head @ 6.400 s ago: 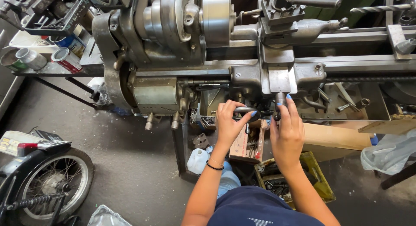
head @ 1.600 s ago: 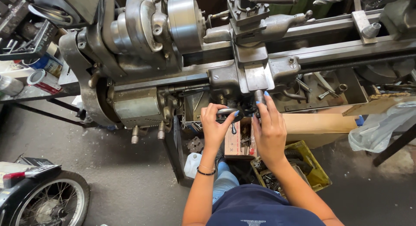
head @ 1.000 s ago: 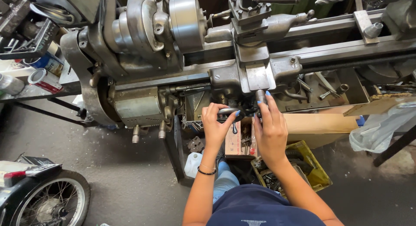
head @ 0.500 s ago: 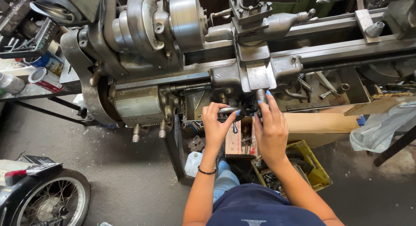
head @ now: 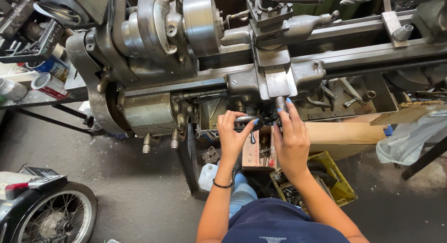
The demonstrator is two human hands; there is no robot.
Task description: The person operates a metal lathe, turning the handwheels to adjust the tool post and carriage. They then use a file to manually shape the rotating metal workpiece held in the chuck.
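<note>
Grey, dusty floor lies under a big old metal lathe (head: 223, 61) that fills the top of the view. Everything else is told from that machine.

At the front of the machine, near its middle, sits a small crank handle (head: 245, 120). The left hand (head: 231, 137) is curled around it, fingers closed on the bar, so it can be turned. Just to the right, the right hand (head: 292, 140) reaches up with fingers almost straight and wraps a short grey knob (head: 281, 104) that sticks down from the machine. How tightly it grips I cannot tell.

Below the machine, under the hands, stand a cardboard box (head: 255, 154) and a yellow crate (head: 336, 182) of metal bits, close by so parts are easy to grab. Far to the lower left of the machine is a wheel (head: 51, 215).
</note>
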